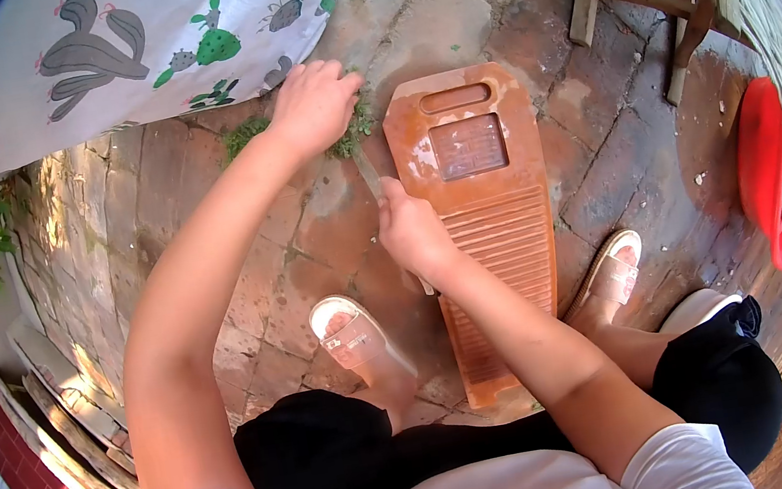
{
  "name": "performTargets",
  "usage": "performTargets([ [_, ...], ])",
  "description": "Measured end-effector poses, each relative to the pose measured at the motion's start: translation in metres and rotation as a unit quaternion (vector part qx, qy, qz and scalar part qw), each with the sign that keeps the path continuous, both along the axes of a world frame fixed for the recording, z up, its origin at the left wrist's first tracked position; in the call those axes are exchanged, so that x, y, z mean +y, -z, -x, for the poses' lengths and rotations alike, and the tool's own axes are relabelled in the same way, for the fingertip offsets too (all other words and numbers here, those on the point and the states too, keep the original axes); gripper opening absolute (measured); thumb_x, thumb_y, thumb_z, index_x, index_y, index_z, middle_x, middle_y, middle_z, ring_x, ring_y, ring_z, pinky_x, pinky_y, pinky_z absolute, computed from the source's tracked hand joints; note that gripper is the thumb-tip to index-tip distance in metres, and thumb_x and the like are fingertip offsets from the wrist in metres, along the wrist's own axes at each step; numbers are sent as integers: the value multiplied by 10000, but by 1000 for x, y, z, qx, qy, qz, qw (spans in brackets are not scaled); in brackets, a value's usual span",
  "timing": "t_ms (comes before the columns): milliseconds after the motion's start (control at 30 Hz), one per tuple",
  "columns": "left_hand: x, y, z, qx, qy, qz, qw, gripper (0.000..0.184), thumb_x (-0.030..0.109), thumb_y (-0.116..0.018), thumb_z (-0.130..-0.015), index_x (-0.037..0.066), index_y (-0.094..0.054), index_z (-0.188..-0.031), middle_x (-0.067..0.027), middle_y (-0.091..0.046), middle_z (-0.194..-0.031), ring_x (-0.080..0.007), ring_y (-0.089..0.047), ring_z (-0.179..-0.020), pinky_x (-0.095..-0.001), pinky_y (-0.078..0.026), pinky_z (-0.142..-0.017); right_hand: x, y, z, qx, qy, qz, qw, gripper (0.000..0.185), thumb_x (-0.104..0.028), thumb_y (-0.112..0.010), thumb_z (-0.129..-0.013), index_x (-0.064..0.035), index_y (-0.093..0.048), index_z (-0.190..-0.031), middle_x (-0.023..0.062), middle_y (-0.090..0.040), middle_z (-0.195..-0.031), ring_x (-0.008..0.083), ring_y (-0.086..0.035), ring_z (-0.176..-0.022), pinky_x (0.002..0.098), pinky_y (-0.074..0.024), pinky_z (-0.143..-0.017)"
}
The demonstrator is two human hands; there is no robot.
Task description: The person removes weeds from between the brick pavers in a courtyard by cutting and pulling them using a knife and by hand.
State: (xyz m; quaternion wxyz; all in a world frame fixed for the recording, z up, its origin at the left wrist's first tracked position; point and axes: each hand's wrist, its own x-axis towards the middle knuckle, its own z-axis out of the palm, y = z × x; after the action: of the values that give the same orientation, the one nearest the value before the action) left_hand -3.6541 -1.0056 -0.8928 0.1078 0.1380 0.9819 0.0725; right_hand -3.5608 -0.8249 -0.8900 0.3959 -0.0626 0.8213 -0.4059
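The left arm (pixel 180 306) stretches forward, and the left hand (pixel 315 109), half curled, is above green weeds (pixel 242 138) on the paving (pixel 428 16); I cannot tell if it grips them. The right hand (pixel 412 229) is closed around a narrow tool (pixel 367 170), which points toward these weeds.

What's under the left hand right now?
Green weeds show on both sides of the left hand, low against the paving. Whatever lies directly beneath the hand is covered, so I cannot tell whether it is gripping any of them.
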Motion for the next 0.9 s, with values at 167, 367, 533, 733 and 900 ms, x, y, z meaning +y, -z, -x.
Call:
performTargets([
  [167, 8, 16, 8, -33, 49, 94, 994, 250, 233, -656, -710, 70, -611, -894, -82, -562, -934, -228, -505, -961, -352, -357, -846, 3, 5, -14, 44, 55, -8, 997, 295, -131, -397, -883, 52, -411, -1115, 286, -598, -761, 449, -584, -754, 502, -455, -708],
  [367, 10, 13, 9, -89, 17, 117, 989, 265, 239, -678, -701, 42, -621, -868, -99, -571, -916, -248, -523, -967, -367, -359, -878, 12, 2, 7, 38, 44, -15, 998, 248, -125, -396, -875, 48, -425, -1051, 293, -595, -751, 451, -584, -733, 508, -458, -684],
  [533, 6, 19, 7, -105, -27, 117, 987, 175, 194, -656, -697, 47, -642, -790, -103, -599, -900, -248, -552, -954, -386, -376, -862, 2, -7, 24, 36, 22, -9, 999, 215, -108, -406, -857, 52, -451, -993, 291, -600, -767, 442, -592, -751, 504, -460, -697],
  [733, 0, 23, 7, -114, -37, 95, 988, 116, 151, -639, -685, 60, -646, -757, -99, -602, -853, -250, -563, -921, -383, -383, -843, -4, -10, 38, -19, -5, -34, 999, 202, -79, -395, -837, 56, -471, -966, 302, -597, -845, 438, -582, -847, 485, -450, -766],
  [900, -6, 24, 8, -87, 7, 79, 993, 96, 128, -636, -683, 65, -645, -754, -87, -595, -814, -248, -564, -888, -377, -378, -830, -13, -8, 38, -33, 15, -12, 999, 197, -55, -390, -824, 57, -465, -968, 301, -598, -847, 440, -582, -850, 484, -452, -770],
])
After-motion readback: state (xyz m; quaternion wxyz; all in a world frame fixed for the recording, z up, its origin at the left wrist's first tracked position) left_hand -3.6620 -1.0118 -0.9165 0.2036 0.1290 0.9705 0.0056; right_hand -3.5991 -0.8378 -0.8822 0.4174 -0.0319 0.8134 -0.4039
